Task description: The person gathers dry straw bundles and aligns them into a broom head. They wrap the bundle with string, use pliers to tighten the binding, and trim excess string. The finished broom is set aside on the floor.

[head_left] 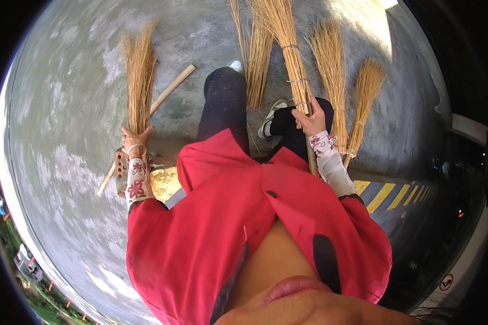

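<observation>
My right hand (312, 120) is closed round the handle end of a twig broom (294, 62), whose bristles are tied with several wire bands and point away from me. A wooden stick runs from under this hand toward my body. On the left, my left hand (136, 142) is wrapped round the near end of a bundle of twigs (140, 76), which lies on the ground and shows no wire bands. Beneath that bundle a bare wooden stick (173, 86) lies slantwise. Close to my left wrist sits a brick with holes (121, 164).
Two more bound brooms, one long (331, 65) and one shorter (367, 92), lie to the right. Loose twigs (259, 70) lie ahead, beside my legs. Behind the brooms is a yellow-striped curb (385, 196). Grey concrete floor (70, 108) spreads left.
</observation>
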`<action>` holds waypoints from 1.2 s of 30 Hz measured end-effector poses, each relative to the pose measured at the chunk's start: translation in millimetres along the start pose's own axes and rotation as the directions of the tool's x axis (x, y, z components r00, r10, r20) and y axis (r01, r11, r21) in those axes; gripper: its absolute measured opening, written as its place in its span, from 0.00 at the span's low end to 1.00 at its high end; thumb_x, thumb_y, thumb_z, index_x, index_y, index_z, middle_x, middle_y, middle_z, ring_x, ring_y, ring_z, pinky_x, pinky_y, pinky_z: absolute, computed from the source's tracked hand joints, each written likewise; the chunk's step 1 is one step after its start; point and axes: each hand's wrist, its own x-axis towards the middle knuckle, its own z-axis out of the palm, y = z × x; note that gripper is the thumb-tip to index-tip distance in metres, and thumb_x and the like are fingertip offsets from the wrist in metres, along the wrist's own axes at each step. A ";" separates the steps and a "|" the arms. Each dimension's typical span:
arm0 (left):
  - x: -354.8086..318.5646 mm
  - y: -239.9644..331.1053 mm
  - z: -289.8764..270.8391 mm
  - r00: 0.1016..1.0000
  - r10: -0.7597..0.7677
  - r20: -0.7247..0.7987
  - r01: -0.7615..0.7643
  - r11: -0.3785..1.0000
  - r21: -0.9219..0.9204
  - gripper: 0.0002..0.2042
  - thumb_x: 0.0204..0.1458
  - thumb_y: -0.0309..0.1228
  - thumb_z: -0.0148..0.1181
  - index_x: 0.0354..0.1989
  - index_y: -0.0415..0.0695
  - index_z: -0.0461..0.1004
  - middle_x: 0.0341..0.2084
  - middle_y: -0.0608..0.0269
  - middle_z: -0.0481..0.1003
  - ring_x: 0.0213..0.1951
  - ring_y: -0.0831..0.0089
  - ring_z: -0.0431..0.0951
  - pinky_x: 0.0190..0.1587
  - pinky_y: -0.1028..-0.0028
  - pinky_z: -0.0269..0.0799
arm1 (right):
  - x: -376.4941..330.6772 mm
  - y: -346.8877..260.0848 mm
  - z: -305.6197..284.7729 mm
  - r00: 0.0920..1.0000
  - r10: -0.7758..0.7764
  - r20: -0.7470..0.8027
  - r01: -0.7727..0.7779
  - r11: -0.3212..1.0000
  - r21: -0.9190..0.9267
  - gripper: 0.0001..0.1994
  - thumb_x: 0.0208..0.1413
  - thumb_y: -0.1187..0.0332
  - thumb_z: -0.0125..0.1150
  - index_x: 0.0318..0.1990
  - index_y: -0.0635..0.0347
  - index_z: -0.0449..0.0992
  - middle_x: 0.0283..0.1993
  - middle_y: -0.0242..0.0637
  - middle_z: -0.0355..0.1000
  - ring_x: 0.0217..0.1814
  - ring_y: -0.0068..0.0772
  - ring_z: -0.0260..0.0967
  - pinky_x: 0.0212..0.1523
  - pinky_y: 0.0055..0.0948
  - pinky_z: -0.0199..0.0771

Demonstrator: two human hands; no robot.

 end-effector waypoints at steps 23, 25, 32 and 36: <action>-150.5 237.5 -75.8 0.679 0.716 -0.166 -0.107 -0.128 -0.986 0.19 0.63 0.33 0.56 0.58 0.35 0.71 0.49 0.50 0.77 0.47 0.62 0.80 0.50 0.67 0.78 | -67.2 -47.7 -6.5 0.856 -0.499 -0.131 0.347 0.744 -0.571 0.42 0.40 0.73 0.74 0.66 0.65 0.61 0.50 0.58 0.72 0.51 0.62 0.71 0.50 0.45 0.74; -182.9 286.9 -67.9 0.514 0.857 0.038 0.134 -0.036 -0.990 0.28 0.62 0.40 0.58 0.65 0.37 0.62 0.53 0.50 0.74 0.51 0.61 0.77 0.51 0.65 0.77 | -75.1 -51.6 2.2 0.892 -0.441 -0.095 0.301 0.739 -0.602 0.44 0.42 0.74 0.73 0.69 0.67 0.57 0.53 0.56 0.70 0.53 0.58 0.70 0.52 0.41 0.72; -215.9 383.9 -45.9 0.505 0.775 0.381 0.517 0.082 -0.852 0.21 0.50 0.33 0.71 0.48 0.36 0.72 0.34 0.55 0.78 0.28 0.64 0.78 0.30 0.63 0.79 | -110.2 -34.9 12.6 0.940 -0.334 -0.062 0.232 0.765 -0.600 0.47 0.42 0.72 0.73 0.72 0.56 0.53 0.50 0.50 0.69 0.50 0.54 0.71 0.48 0.42 0.72; -241.4 364.7 -48.3 0.526 0.846 0.085 0.472 -0.208 -0.857 0.12 0.52 0.26 0.67 0.42 0.40 0.71 0.25 0.61 0.77 0.23 0.72 0.78 0.28 0.69 0.76 | -114.8 -27.1 2.1 0.997 -0.001 -0.083 -0.021 0.965 -0.263 0.37 0.49 0.64 0.71 0.66 0.60 0.59 0.44 0.53 0.77 0.46 0.55 0.77 0.45 0.41 0.75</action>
